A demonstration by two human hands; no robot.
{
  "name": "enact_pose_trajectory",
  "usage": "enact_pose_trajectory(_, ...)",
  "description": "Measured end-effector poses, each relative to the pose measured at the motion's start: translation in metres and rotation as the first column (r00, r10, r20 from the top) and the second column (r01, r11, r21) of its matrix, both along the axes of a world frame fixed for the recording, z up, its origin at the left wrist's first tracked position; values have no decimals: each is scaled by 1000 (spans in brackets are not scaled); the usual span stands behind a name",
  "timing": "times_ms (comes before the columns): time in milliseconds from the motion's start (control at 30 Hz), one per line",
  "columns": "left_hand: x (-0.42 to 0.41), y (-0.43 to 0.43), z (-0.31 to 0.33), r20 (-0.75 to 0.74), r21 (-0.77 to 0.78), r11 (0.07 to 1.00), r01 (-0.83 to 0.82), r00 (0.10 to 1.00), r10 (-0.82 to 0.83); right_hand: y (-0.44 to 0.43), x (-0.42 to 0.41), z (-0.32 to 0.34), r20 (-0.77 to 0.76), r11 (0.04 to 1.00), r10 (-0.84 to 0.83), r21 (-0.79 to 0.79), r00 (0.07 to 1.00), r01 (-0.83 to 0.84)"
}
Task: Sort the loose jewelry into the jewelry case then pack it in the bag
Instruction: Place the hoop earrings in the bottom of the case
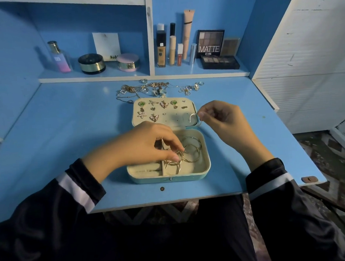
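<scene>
Jewelry case (207,165) open on table (66,126), studs (163,104) pinned in lid (177,118). Left hand (146,145) pinches tangled gold hoops (192,152) in its right base compartment; right hand (222,117) pinches a thin hoop (193,116) over lid's edge. Loose jewelry (157,89) heaped just behind.

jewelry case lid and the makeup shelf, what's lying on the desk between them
In the head view, a pile of loose jewelry, chains and rings, lies there on the blue desk.
</scene>
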State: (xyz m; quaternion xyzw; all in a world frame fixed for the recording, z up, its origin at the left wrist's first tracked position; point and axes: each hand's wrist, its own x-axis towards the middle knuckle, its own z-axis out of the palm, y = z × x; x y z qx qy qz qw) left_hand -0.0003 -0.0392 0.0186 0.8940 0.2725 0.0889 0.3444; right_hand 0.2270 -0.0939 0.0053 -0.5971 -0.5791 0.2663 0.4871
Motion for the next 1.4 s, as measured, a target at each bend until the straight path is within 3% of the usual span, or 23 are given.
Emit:
enact_pose_trajectory(200,-9,8,-12,238,157,955,-250,948,210,-4,0,6,4,994,97,-41,995,-97)
enact_pose_trajectory(400,-9,12,-18,91,284,866,-411,911,402,-11,-9,18,213,931,357,-168,910,-325)
enact_pose_trajectory(567,-7,11,-21,-23,237,876,-421,899,438,-14,-12,19,357,862,504,-261,787,-434)
enact_pose_trajectory(767,-7,14,-26,-38,226,888,-401,907,419,-12,-13,25,425,810,585,-351,691,-470)
enact_pose_trajectory(1400,-7,16,-32,2,203,888,-414,907,422,-6,-23,24,437,782,621,-411,651,-469)
